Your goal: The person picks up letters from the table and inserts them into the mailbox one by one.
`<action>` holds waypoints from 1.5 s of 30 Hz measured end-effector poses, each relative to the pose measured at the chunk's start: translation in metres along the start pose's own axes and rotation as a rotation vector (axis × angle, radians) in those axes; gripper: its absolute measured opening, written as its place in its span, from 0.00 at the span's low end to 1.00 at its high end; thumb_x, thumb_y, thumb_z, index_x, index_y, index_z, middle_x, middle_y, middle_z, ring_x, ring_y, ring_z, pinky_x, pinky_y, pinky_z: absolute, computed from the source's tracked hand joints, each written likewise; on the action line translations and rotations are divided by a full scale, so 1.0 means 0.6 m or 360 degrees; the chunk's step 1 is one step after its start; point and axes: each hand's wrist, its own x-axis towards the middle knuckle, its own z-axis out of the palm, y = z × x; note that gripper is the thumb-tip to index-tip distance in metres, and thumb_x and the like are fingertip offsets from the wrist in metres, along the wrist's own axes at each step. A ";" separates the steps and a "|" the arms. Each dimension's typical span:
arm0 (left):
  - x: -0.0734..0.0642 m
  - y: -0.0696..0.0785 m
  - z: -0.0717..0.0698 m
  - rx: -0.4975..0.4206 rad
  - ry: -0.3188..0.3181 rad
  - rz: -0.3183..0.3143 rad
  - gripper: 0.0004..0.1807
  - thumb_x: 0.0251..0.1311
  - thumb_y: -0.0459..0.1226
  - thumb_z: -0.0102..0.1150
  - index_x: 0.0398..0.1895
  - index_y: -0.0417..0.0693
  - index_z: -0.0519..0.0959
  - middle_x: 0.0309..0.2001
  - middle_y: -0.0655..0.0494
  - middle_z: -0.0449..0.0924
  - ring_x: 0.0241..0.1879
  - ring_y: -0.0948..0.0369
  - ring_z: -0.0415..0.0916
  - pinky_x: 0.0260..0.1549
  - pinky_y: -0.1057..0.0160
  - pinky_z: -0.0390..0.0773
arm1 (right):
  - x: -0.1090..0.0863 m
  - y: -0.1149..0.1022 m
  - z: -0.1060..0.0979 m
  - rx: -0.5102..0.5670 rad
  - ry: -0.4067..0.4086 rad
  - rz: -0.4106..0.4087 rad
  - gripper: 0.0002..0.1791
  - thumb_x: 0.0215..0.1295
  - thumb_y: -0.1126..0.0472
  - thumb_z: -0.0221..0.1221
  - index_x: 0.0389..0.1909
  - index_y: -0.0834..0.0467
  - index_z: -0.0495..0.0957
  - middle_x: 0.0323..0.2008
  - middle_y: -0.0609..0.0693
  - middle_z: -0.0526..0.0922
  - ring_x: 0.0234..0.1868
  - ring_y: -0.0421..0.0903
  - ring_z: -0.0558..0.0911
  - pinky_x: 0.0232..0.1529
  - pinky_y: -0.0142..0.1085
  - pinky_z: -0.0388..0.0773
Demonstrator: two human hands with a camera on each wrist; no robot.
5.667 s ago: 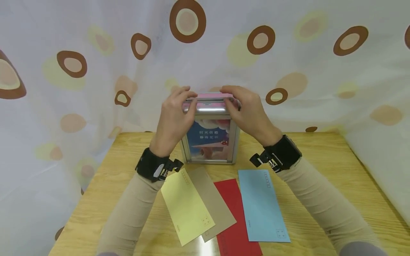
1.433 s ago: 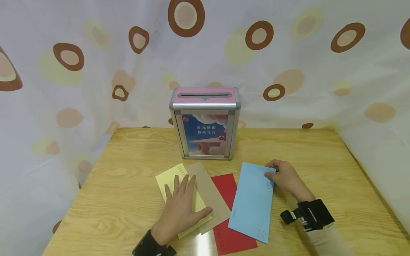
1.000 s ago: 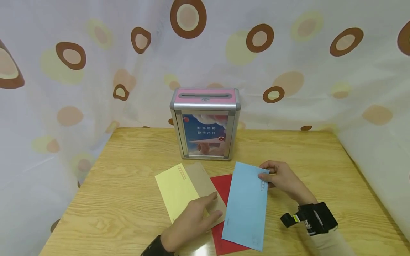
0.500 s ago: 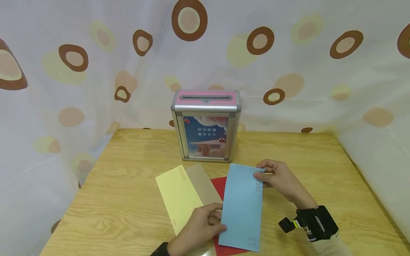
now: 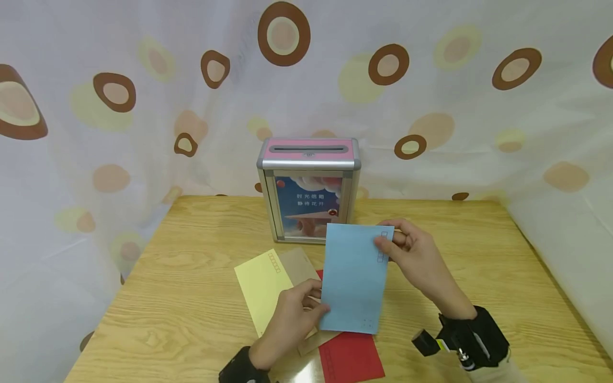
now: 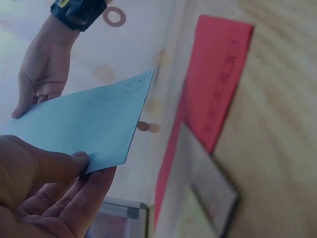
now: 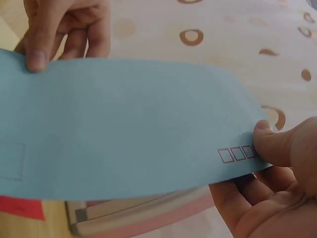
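A blue envelope (image 5: 355,279) is raised above the table in front of the letter box, its face toward the head camera. My right hand (image 5: 421,260) pinches its upper right corner, thumb on the front beside the printed postcode squares. With thumb in front and fingers behind, my left hand (image 5: 293,316) pinches its lower left edge; the left wrist view shows this grip on the envelope (image 6: 84,124) closely. The pink-topped letter box (image 5: 308,165) stands upright behind, with a long slot (image 5: 308,149) in its top and a picture panel on its front, partly covered by the envelope.
Beneath and left of the blue envelope, a yellow envelope (image 5: 263,287), a brown envelope (image 5: 298,264) and a red envelope (image 5: 351,357) lie overlapping on the wooden table (image 5: 187,298). A spotted curtain (image 5: 460,106) hangs behind and at both sides.
Both hands have left the letter box's top. The right hand picked up the blue envelope and moved it left; the left hand left the yellow envelope and took its edge. Now it is lifted higher.
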 end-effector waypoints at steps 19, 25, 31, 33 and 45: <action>0.091 0.108 -0.075 0.0033 0.0409 0.0364 0.19 0.53 0.25 0.67 0.49 0.43 0.79 0.42 0.46 0.84 0.36 0.60 0.84 0.36 0.62 0.85 | 0.041 -0.084 0.047 -0.0115 -0.0035 -0.0538 0.28 0.72 0.69 0.51 0.70 0.52 0.63 0.61 0.59 0.76 0.52 0.54 0.81 0.44 0.55 0.82; 0.132 0.160 -0.118 0.0121 0.0549 0.0634 0.18 0.55 0.27 0.67 0.49 0.41 0.78 0.41 0.44 0.84 0.36 0.61 0.84 0.35 0.59 0.86 | 0.082 -0.134 0.052 -0.0060 0.0006 -0.0802 0.30 0.70 0.73 0.50 0.70 0.54 0.60 0.63 0.57 0.73 0.55 0.53 0.79 0.48 0.56 0.80; 0.174 0.239 -0.157 0.0165 0.0661 0.0970 0.15 0.57 0.27 0.65 0.48 0.36 0.78 0.40 0.43 0.85 0.36 0.60 0.84 0.35 0.57 0.86 | 0.124 -0.182 0.042 -0.0223 0.0229 -0.1098 0.26 0.67 0.76 0.52 0.65 0.65 0.64 0.58 0.62 0.77 0.54 0.54 0.79 0.51 0.54 0.80; 0.186 0.262 -0.172 0.0193 0.0716 0.1068 0.15 0.56 0.27 0.66 0.47 0.35 0.78 0.39 0.43 0.85 0.36 0.60 0.84 0.35 0.57 0.86 | 0.138 -0.193 0.040 -0.0261 0.0256 -0.1112 0.24 0.67 0.75 0.53 0.65 0.65 0.65 0.57 0.62 0.77 0.55 0.53 0.79 0.52 0.53 0.79; 0.227 0.335 -0.222 0.0222 0.0869 0.1404 0.12 0.55 0.24 0.65 0.44 0.31 0.79 0.36 0.43 0.84 0.36 0.61 0.82 0.39 0.59 0.85 | 0.214 -0.189 0.035 -0.0350 0.0357 -0.1137 0.14 0.66 0.72 0.58 0.52 0.65 0.77 0.51 0.59 0.82 0.52 0.47 0.81 0.54 0.43 0.79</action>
